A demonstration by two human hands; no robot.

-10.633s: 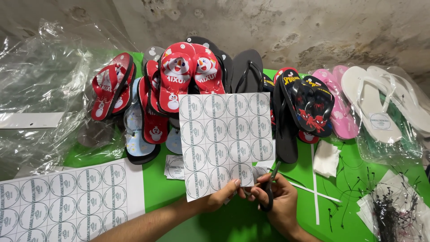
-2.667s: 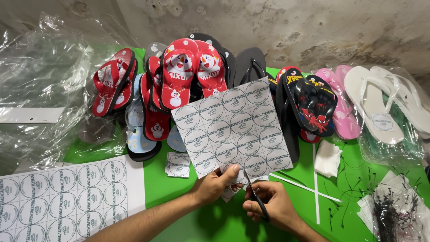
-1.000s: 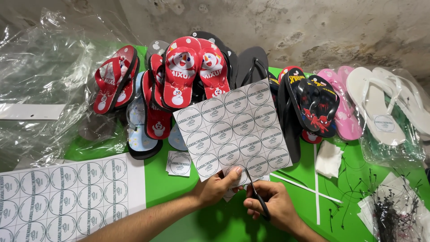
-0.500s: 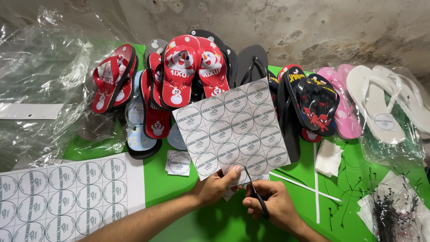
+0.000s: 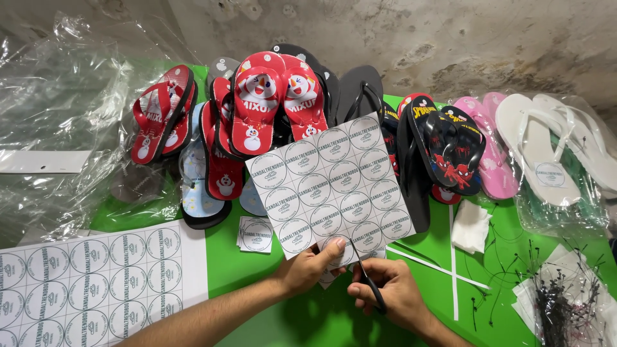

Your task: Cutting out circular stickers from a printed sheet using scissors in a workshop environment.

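Note:
My left hand (image 5: 307, 268) pinches the lower edge of a white sheet of round printed labels (image 5: 331, 183), holding it up tilted over the green table (image 5: 257, 292). My right hand (image 5: 392, 292) grips a pair of black-handled scissors (image 5: 364, 273), whose blades enter the sheet's bottom edge beside my left thumb. A small stack of cut square labels (image 5: 256, 234) lies on the table just left of my left hand.
Pairs of flip-flops line the back: red ones (image 5: 270, 103), black ones (image 5: 443, 148), pink (image 5: 491, 157) and white (image 5: 546, 154). A second label sheet (image 5: 90, 279) lies at lower left. Clear plastic bags (image 5: 58, 128) pile at left. Paper strips (image 5: 450, 263) and black tag ties (image 5: 565, 302) lie at right.
The sheet has tilted from upright to slanted since the oldest frame. In the last second the scissors and both hands have barely shifted along the sheet's bottom edge.

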